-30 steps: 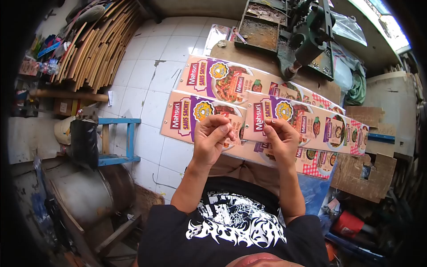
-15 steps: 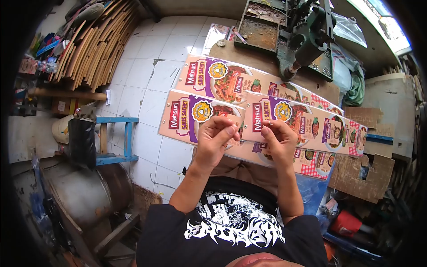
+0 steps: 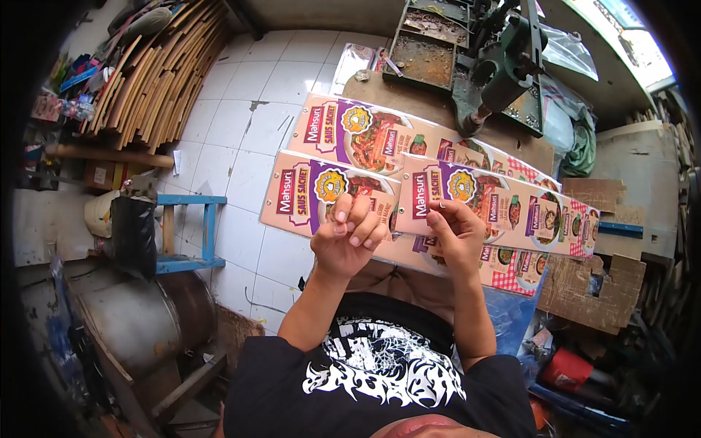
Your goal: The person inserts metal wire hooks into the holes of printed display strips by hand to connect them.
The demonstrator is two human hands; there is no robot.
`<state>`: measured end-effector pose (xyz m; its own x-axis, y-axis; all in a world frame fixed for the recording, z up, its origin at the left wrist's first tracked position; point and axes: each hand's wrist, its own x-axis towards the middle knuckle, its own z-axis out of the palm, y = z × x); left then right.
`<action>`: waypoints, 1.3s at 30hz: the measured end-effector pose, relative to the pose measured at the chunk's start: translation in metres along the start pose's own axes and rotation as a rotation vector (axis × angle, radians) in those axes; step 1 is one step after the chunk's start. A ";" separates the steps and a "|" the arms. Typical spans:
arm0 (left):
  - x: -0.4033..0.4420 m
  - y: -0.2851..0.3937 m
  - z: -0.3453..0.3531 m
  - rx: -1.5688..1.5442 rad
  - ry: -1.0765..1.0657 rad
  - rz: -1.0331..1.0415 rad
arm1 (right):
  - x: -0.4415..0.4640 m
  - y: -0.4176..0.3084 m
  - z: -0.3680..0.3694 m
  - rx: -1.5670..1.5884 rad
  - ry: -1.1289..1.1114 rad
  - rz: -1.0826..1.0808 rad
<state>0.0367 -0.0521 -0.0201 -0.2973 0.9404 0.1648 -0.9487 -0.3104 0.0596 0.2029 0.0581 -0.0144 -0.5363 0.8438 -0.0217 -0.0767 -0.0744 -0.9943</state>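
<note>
Several glossy pink printed sheets lie overlapping in front of me. My left hand [image 3: 349, 232] is raised above the left sheet [image 3: 290, 191], palm turned up, fingers curled with the thumb against the index finger; whatever may be between them is too small to make out. Over the left part of the right sheet [image 3: 537, 212], my right hand [image 3: 456, 230] has its thumb and index finger pinched together on something tiny that I cannot identify. Another sheet [image 3: 321, 120] lies behind these two.
A green metal press [image 3: 507, 69] with parts trays [image 3: 423, 60] stands at the back right. At the left are a blue frame [image 3: 210, 230], a metal drum [image 3: 139, 321] and stacked boards [image 3: 164, 73]. Cut cardboard [image 3: 599, 292] lies at the right.
My left hand has turned palm up, and its fingers have curled away from the earlier pinch. My right hand keeps its pinch in nearly the same place. The sheets lie as before.
</note>
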 end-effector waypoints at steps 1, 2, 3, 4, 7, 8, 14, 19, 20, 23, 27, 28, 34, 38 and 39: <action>0.000 0.001 -0.001 0.000 -0.001 -0.002 | 0.000 0.000 0.000 -0.007 0.001 0.005; 0.001 0.001 -0.004 -0.048 -0.006 0.007 | 0.000 0.000 -0.001 -0.007 0.003 0.004; 0.001 0.001 -0.007 -0.098 -0.011 0.015 | 0.000 -0.001 -0.001 -0.004 -0.001 0.012; 0.001 0.002 -0.009 -0.099 -0.011 0.013 | 0.000 -0.001 -0.001 0.000 -0.005 0.021; 0.000 0.002 -0.011 -0.149 0.006 0.027 | 0.001 0.000 0.001 -0.004 0.003 -0.036; 0.000 0.000 -0.009 -0.188 -0.008 0.054 | 0.001 0.001 0.000 -0.005 0.003 -0.032; 0.000 0.008 -0.003 -0.273 -0.237 0.047 | 0.001 0.000 0.003 -0.006 0.000 -0.033; -0.001 0.022 0.002 -0.359 -0.535 0.064 | -0.001 -0.003 0.004 0.012 0.019 0.045; -0.003 0.024 -0.002 -0.341 -0.608 0.075 | -0.001 -0.002 0.004 0.014 0.013 0.048; -0.010 0.028 -0.004 -0.294 -0.682 0.061 | 0.000 0.002 0.004 0.006 0.012 0.032; -0.006 0.028 -0.016 -0.221 -0.739 0.007 | 0.000 0.001 0.005 -0.017 0.021 -0.023; -0.004 0.027 -0.015 -0.172 -0.656 0.009 | 0.000 0.000 0.004 -0.023 0.017 -0.011; 0.009 0.022 0.011 1.185 0.067 0.214 | 0.001 0.002 0.004 0.008 0.004 -0.049; 0.014 0.011 0.007 1.803 0.301 0.250 | 0.000 0.005 0.000 0.012 -0.005 0.016; 0.014 0.009 0.007 1.801 0.290 0.237 | -0.001 0.004 -0.001 0.011 0.010 0.018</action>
<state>0.0244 -0.0432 -0.0103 -0.5843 0.7908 0.1822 0.3043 0.0054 0.9525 0.2034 0.0577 -0.0188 -0.5296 0.8473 -0.0409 -0.0761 -0.0955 -0.9925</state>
